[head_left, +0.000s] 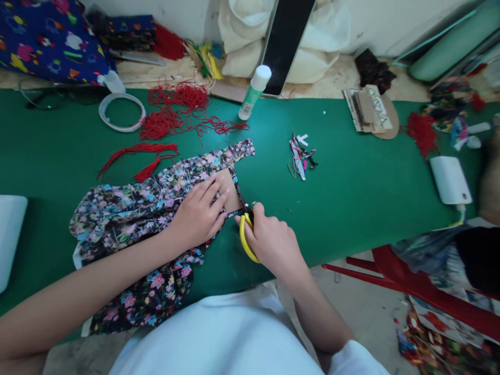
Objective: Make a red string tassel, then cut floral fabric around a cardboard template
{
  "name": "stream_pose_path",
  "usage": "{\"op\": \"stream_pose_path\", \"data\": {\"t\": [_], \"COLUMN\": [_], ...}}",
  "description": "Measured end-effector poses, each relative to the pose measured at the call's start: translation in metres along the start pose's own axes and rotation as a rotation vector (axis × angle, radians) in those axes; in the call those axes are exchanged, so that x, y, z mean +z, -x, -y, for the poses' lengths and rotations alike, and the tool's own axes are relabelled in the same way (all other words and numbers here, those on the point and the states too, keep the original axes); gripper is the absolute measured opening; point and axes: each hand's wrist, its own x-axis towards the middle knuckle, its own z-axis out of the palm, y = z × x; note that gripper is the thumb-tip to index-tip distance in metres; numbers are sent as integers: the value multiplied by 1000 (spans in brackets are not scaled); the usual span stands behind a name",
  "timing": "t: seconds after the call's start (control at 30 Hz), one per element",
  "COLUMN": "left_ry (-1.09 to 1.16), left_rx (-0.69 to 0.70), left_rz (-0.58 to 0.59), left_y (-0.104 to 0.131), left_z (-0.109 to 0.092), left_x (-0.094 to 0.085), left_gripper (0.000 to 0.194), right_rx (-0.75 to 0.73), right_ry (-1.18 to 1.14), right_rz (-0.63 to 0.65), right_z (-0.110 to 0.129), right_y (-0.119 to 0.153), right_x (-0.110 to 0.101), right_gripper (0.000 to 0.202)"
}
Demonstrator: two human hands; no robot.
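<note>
My left hand (201, 211) lies flat with its fingers stretched out, pressing a tan cardboard piece (231, 194) onto dark floral fabric (128, 208). My right hand (275, 239) is closed round the yellow handles of a pair of scissors (245, 237). The scissor blades point away from me along the right edge of the cardboard, at the fabric there. How far apart the blades are is hard to make out. The fabric spreads in folds to the left, under my left forearm, and hangs over the table's near edge.
On the green table (351, 192) are red cord (175, 107), red tassels (146, 161), a tape roll (122, 112), a glue stick (254, 94), scraps (300, 156), stacked cardboard (369, 110) and a white device (450, 179). A red stool (406, 278) stands right, near another person's arm (491, 179).
</note>
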Motion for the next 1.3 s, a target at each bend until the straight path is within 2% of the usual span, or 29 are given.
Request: {"op": "stream_pose_path", "data": {"t": [0.23,0.83,1.3], "left_ry": [9,-18,89], "left_rx": [-9,-5,-53], "left_rz": [17,10,54], "left_y": [0,0,0], "left_z": [0,-1,-1], "left_x": [-1,-1,0], "left_gripper": [44,45,46], "right_rx": [4,24,11], "right_ry": [19,-7,23], "right_rz": [26,-51,-52], "right_z": [2,5,6], "right_y": [-1,-3,-6], "right_x": [-3,2,0], "right_gripper": [39,42,38]}}
